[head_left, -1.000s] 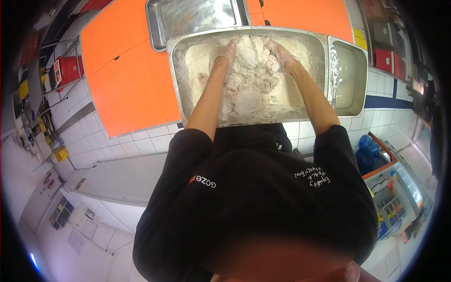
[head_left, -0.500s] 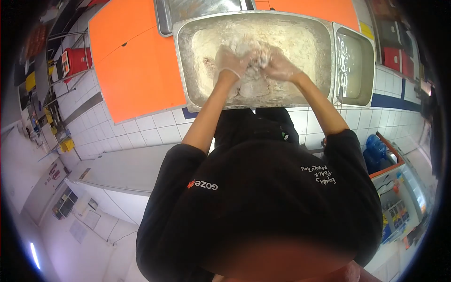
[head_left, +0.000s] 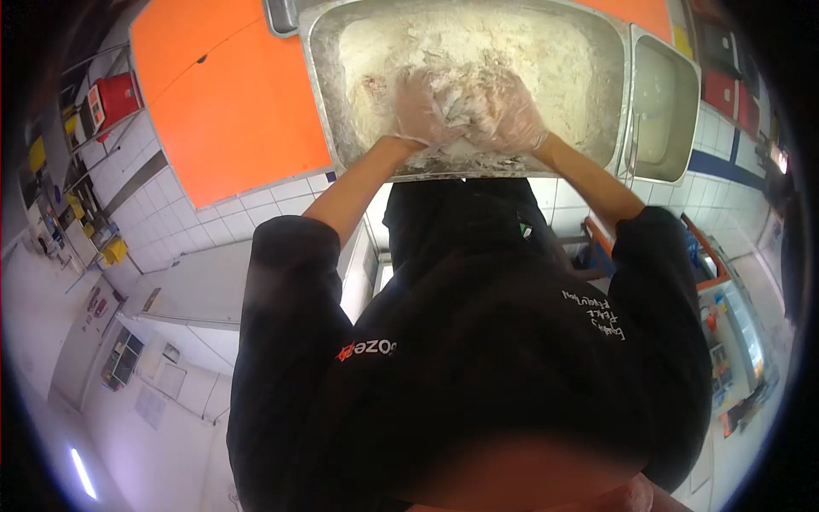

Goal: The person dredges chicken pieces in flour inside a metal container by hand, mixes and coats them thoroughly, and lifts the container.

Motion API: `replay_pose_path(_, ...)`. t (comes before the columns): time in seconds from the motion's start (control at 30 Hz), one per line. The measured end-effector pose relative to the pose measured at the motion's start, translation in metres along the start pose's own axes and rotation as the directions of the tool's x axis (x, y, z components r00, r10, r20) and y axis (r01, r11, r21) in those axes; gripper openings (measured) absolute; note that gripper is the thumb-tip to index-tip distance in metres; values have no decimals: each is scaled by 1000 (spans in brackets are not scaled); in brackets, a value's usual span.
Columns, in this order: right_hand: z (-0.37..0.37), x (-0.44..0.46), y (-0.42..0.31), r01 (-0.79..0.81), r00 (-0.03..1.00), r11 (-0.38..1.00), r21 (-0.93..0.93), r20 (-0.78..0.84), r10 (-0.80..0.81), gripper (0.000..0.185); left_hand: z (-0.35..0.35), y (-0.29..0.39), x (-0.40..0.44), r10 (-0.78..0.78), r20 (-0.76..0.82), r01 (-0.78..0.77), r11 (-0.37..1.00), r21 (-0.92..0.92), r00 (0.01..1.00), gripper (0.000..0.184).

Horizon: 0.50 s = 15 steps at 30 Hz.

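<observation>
In the head view my left hand (head_left: 421, 111), in a clear thin glove, presses against a clump of flour-coated pieces (head_left: 465, 98) from the left. My right hand (head_left: 510, 111), gloved the same way, closes round the clump from the right. Both hands are low over the front part of a large metal tray (head_left: 331, 111). White flour (head_left: 554, 64) covers much of its bottom. What lies under my palms is hidden.
Right of the large tray stands a smaller metal container (head_left: 664, 111) with cloudy liquid in it. An orange tabletop (head_left: 230, 111) extends to the left. Part of another metal pan (head_left: 281, 17) shows at the top edge.
My hands have moved from the outer sides of a wide heap of coated pieces to close together around a smaller clump. The view has shifted, and the tray sits higher in it.
</observation>
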State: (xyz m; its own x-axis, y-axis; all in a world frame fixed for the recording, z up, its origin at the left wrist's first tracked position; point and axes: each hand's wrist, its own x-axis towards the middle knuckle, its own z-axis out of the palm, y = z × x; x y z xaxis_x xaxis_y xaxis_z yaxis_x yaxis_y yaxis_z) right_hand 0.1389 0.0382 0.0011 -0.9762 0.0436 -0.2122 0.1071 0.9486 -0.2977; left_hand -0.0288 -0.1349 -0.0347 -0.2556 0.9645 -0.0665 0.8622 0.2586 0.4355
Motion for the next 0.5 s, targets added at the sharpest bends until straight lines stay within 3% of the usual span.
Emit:
replay_pose_path(0.03,9,1,15,-7,1000,1000,9,18,7,86,6,5,5,-3,14,3,1000,-16,1000,99)
replay_pose_path(0.1,32,-2,48,-38,960,999,-22,277,43,87,16,11,12,-24,-36,25,1000,13,999,93)
replay_pose_path(0.13,60,-6,66,7,1000,993,120,7,-8,87,16,10,18,-21,-31,21,1000,4,999,93)
replay_pose_path(0.17,80,-6,71,2,1000,993,117,14,-3,87,14,12,19,-33,-22,33,999,-28,999,95)
replay_pose_path(0.2,95,-5,76,-58,998,874,483,23,54,88,14,14,21,-51,-13,50,997,-59,999,97)
replay_pose_path(0.27,91,-4,70,-104,993,613,783,48,108,89,18,11,25,-98,2,97,984,-149,995,97)
replay_pose_path(0.3,83,-3,74,-79,997,911,405,43,68,88,18,9,35,-130,-1,127,965,-230,991,98)
replay_pose_path(0.33,67,4,83,-31,998,996,-78,53,36,86,18,15,54,-117,-26,109,970,-219,993,98)
replay_pose_path(0.37,51,12,90,-31,999,995,-91,37,34,86,15,30,70,-306,-25,301,946,-123,952,97)
replay_pose_path(0.4,40,17,86,-100,993,994,34,71,98,81,10,42,71,-495,-23,494,869,-26,869,96)
replay_pose_path(0.43,25,29,81,-171,983,973,155,100,157,77,-6,43,79,-494,-30,493,870,-13,869,96)
replay_pose_path(0.47,5,36,77,-171,982,951,258,-39,187,69,-25,40,100,-672,136,682,691,-238,728,99)
replay_pose_path(0.5,-16,43,72,-140,961,924,354,-176,214,62,-31,27,105,-679,278,733,609,-302,679,104)
